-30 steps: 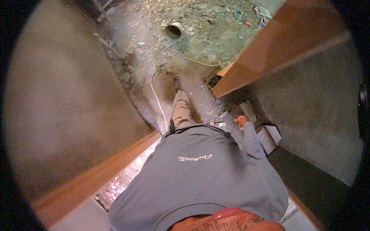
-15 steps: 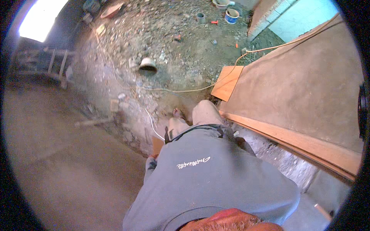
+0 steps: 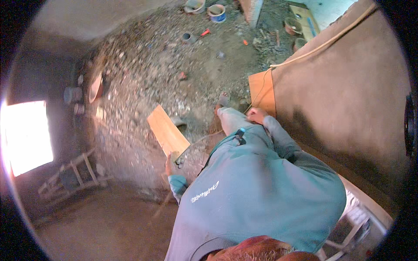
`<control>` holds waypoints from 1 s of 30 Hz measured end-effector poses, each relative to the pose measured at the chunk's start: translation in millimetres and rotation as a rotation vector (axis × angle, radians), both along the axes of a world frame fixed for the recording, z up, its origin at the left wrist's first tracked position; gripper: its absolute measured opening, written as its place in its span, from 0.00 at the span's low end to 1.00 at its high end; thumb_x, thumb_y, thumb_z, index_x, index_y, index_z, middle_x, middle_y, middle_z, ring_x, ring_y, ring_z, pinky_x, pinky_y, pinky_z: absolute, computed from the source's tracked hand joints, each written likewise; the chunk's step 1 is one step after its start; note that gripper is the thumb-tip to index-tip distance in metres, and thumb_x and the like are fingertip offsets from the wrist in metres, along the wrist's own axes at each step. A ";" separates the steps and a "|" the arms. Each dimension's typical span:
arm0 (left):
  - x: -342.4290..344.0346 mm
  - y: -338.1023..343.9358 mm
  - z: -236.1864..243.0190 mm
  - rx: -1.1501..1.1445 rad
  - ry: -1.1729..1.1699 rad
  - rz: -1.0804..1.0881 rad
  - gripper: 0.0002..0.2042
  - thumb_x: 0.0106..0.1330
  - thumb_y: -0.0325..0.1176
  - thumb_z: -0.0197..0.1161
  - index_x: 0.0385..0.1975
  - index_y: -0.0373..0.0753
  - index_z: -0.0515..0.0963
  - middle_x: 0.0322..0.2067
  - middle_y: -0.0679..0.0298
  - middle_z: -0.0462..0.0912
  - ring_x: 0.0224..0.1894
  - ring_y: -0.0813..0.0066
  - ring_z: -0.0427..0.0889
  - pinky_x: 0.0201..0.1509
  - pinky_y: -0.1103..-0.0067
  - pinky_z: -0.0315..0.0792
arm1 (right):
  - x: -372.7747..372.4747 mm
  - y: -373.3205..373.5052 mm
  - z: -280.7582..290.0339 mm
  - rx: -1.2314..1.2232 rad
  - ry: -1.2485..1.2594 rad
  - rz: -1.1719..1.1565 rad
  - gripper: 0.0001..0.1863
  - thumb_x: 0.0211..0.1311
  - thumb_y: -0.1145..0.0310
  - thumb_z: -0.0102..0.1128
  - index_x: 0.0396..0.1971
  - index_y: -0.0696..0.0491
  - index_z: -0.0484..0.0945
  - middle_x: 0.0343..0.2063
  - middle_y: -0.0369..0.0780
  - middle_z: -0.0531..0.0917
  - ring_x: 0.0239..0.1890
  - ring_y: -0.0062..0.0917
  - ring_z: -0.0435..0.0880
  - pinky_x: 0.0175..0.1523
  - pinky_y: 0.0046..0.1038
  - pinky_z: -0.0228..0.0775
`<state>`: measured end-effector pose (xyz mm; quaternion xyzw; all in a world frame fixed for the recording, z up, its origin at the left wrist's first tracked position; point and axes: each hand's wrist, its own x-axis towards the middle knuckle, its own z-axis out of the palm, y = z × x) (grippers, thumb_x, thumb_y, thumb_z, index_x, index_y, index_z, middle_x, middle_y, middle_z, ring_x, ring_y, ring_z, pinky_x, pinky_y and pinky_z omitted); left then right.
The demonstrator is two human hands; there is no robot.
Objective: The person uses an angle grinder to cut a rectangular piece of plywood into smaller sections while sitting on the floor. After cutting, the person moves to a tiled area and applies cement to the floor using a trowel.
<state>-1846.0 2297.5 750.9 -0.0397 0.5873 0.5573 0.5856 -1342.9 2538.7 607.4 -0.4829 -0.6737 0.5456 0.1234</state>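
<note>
My left hand (image 3: 170,162) grips the lower end of a pale wooden board (image 3: 165,126), held at my left side above the rubble. My right hand (image 3: 257,115) is by my right thigh, fingers curled; I cannot make out what, if anything, is in them. Just beside it a second, orange-brown board (image 3: 262,96) rests against the plastered wall (image 3: 331,108), with a tan cord (image 3: 320,48) running over it and up along the wall. My leg (image 3: 230,119) stretches ahead over the stony ground.
Buckets (image 3: 216,14), a grey pipe piece (image 3: 188,38) and an orange tool (image 3: 205,32) lie ahead on rubble (image 3: 143,65). A shallow pan (image 3: 96,89) is left, near a bright window (image 3: 28,137) and a wooden ladder-like frame (image 3: 74,174). A panel (image 3: 305,19) is at upper right.
I have stepped from between the wooden frames into the rubble room and turned. My left hand and its board have come further into view; my right hand has reappeared by my thigh.
</note>
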 end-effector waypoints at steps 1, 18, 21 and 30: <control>2.1 30.9 -8.2 0.092 -0.121 -0.013 0.28 0.69 0.46 0.63 0.63 0.32 0.71 0.38 0.63 0.82 0.41 0.64 0.83 0.42 0.72 0.78 | -14.0 38.8 29.9 -0.220 0.022 -0.068 0.13 0.62 0.57 0.65 0.37 0.51 0.81 0.27 0.37 0.83 0.33 0.23 0.83 0.35 0.30 0.74; 60.7 520.8 224.9 0.376 0.907 -1.191 0.19 0.71 0.46 0.62 0.46 0.33 0.81 0.32 0.60 0.84 0.35 0.76 0.80 0.41 0.76 0.75 | -160.7 335.1 300.9 -0.524 0.989 -0.552 0.34 0.63 0.58 0.70 0.65 0.56 0.68 0.54 0.39 0.79 0.59 0.24 0.78 0.61 0.30 0.73; 34.4 603.7 165.7 0.329 0.870 -1.341 0.17 0.70 0.44 0.62 0.45 0.35 0.81 0.32 0.55 0.84 0.33 0.69 0.83 0.42 0.69 0.77 | -144.9 346.5 285.3 -0.303 1.279 -0.897 0.34 0.60 0.68 0.72 0.65 0.58 0.68 0.59 0.43 0.78 0.61 0.29 0.77 0.68 0.32 0.66; -113.5 792.6 31.8 0.158 1.619 -1.561 0.16 0.70 0.39 0.60 0.53 0.40 0.79 0.42 0.53 0.85 0.43 0.55 0.84 0.50 0.65 0.77 | 0.1 387.4 268.1 0.330 0.427 -1.619 0.22 0.58 0.58 0.73 0.45 0.59 0.81 0.40 0.37 0.84 0.39 0.22 0.80 0.46 0.28 0.73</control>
